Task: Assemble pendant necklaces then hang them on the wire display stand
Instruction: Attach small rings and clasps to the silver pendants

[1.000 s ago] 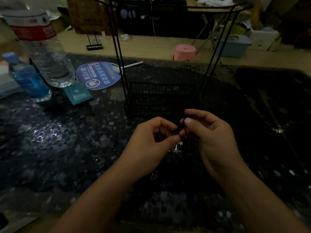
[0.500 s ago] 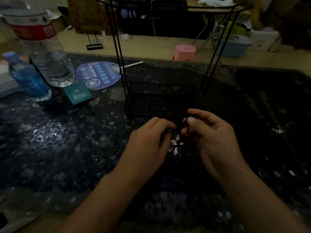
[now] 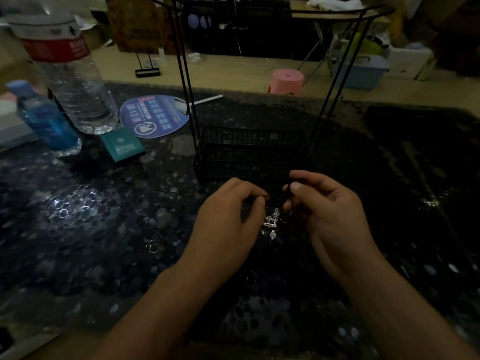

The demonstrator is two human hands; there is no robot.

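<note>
Silver pendants (image 3: 271, 223) clustered between two hands, one wire stand (image 3: 253, 154), two bottles (image 3: 70, 81)

Left hand (image 3: 228, 219) now off pendants (image 3: 271, 223)

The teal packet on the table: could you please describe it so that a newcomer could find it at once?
Start at the black wire display stand in the middle of the dark table and look left. Past the round blue fan, in front of the large clear water bottle, lies the teal packet. It is the only flat, square, teal thing there.
</note>
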